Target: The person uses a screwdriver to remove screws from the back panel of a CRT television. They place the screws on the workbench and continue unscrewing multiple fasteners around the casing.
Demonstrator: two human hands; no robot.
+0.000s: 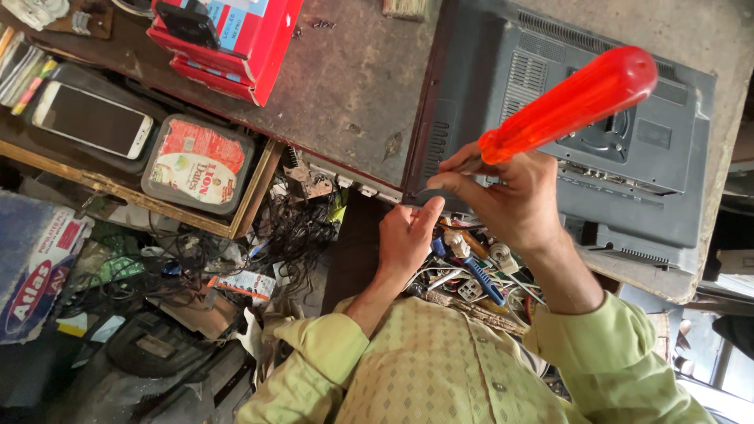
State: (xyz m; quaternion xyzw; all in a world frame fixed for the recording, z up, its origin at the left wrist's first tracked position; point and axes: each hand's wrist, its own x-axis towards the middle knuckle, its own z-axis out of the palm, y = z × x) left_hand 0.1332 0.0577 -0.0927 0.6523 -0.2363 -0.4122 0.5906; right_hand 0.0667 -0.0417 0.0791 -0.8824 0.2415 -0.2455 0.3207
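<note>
Right hand (514, 200) had its fingers wrapped around the orange-handled screwdriver (569, 104), tip down at the near corner of the grey TV back panel (550, 133). Left hand (404, 235) was curled half shut, thumb touching that same corner. Bare worn bench (345, 86) lay beside the panel, a tangle of tools (471, 271) just under its edge.

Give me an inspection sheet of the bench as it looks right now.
Surface: worn dark bench top, stained.
Job's things: grey monitor lying back-up; orange-handled screwdriver at its lower edge.
Clutter: red boxes, white phone, lidded food tub, loose tools in an open drawer.
Grippers: right hand grips the screwdriver; left hand pinches at the monitor's corner.
Cables: tangled wires below the bench.
Surroundings: littered floor.
</note>
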